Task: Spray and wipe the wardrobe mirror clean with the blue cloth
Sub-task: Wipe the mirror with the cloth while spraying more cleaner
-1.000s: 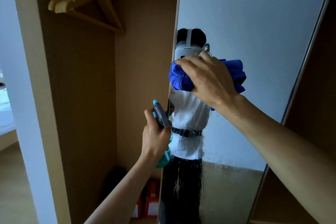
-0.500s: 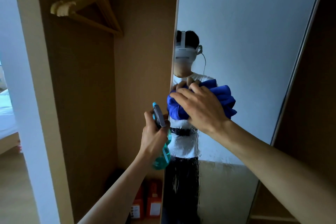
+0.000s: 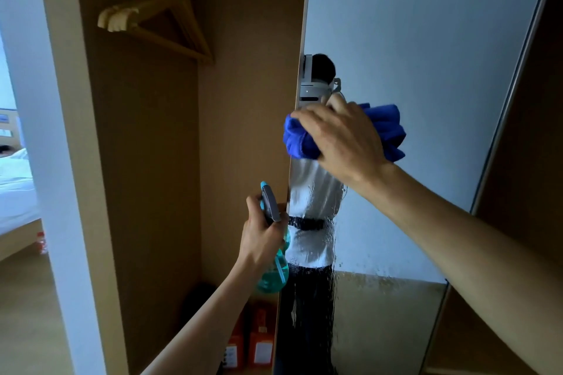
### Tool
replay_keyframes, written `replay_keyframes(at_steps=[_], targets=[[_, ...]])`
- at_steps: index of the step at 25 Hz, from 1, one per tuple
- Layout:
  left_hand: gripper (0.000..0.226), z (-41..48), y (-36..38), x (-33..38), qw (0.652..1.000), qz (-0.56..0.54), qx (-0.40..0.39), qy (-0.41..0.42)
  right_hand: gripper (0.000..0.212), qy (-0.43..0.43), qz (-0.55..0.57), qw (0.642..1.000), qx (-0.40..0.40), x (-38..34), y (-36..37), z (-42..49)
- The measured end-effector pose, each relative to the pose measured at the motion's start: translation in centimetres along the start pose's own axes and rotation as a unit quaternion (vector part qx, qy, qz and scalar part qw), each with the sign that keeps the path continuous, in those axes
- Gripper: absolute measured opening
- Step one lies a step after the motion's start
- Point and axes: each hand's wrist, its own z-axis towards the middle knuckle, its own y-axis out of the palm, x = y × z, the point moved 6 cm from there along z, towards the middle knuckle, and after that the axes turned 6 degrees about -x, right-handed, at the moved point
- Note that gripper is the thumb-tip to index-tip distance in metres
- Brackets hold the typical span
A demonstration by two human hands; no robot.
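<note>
- Blue cloth (image 3: 385,128), bunched into a wad, is pressed to the glass at about 1 o'clock from the middle of the view, under the right hand (image 3: 344,137); its fingers lie close together and bend over the wad.
- At 6 o'clock, lower and nearer, the left hand (image 3: 263,237) has its fingers wrapped round the neck of a teal spray bottle (image 3: 274,278), held upright just beside the mirror's left edge.
- Wardrobe mirror (image 3: 426,55) stands tall from 12 to 5 o'clock; wet drip streaks run down its lower left part, at 6 o'clock from the cloth.
- Behind, in the open wardrobe (image 3: 243,100), wooden hangers (image 3: 164,15) hang at 11 o'clock and orange bottles (image 3: 259,344) stand on its floor at 6 o'clock.
- Farthest off, a white bed (image 3: 15,192) shows at 9 o'clock.
</note>
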Motion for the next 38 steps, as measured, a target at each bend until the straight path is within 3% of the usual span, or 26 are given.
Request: replay_keyframes(at_steps=[7,17,30,35,38], targets=[[0.027,0.0,0.2,0.1,1.0,0.008,0.002,-0.003,0.059,-0.035,0.013,0.995,-0.096,-3.7,3.6,-5.5],[0.024,-0.7,0.1,-0.2,1.0,0.011,-0.006,-0.017,0.06,0.054,-0.013,0.998,0.007,1.2,-1.8,2.7],[0.041,-0.6,0.3,-0.4,0.999,-0.021,0.006,-0.04,0.049,-0.031,0.029,0.996,-0.076,-5.7,5.6,-8.9],[0.031,-1.1,0.5,-0.1,0.999,-0.009,0.004,-0.045,0.061,-0.002,0.056,0.995,-0.079,-3.5,4.7,-7.1],[0.029,-1.5,0.8,0.3,0.999,0.03,0.019,-0.029,0.069,0.037,0.045,0.998,-0.035,0.4,1.9,-4.0]])
